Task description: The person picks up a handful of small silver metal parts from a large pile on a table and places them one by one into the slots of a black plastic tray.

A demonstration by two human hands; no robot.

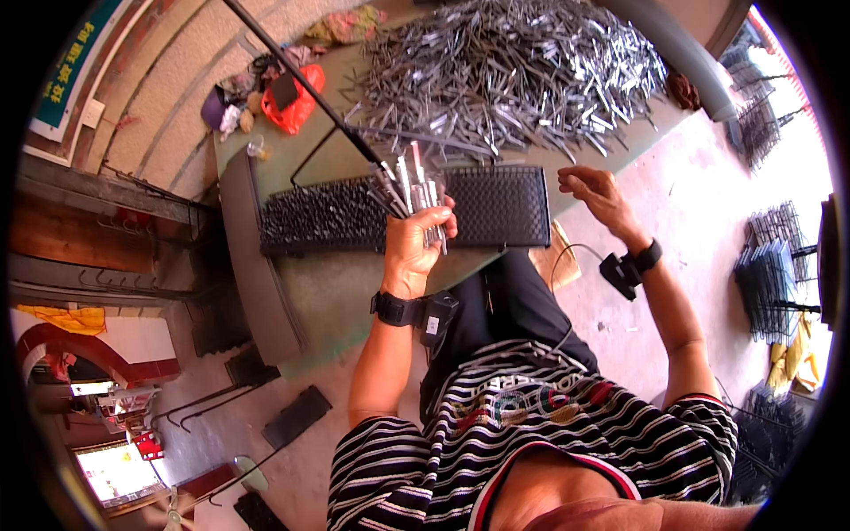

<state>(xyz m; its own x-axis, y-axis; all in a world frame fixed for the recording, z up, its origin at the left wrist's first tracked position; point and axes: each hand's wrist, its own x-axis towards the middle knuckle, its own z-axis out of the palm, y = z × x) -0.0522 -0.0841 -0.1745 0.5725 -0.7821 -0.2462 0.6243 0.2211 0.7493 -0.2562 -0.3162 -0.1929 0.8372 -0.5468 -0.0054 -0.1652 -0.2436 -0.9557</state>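
My left hand (pixel 419 234) is closed around a bundle of thin metal strips (pixel 413 181), which stick up out of the fist. It is over the middle of a long black tray (pixel 505 208) with a grid of small slots. The tray's left part is filled with small upright metal pieces (pixel 323 215), and its right part shows bare slots. My right hand (pixel 598 193) hovers just past the tray's right end, fingers loosely stretched toward it, with nothing visible in them. Both wrists wear black straps with small boxes.
A large heap of loose metal strips (pixel 505 75) covers the far side of the green table (pixel 341 314). A red plastic bag (pixel 295 102) and cloths lie at the far left. A dark rod (pixel 292 66) slants down toward the tray. Wire racks (pixel 766 274) stand at right.
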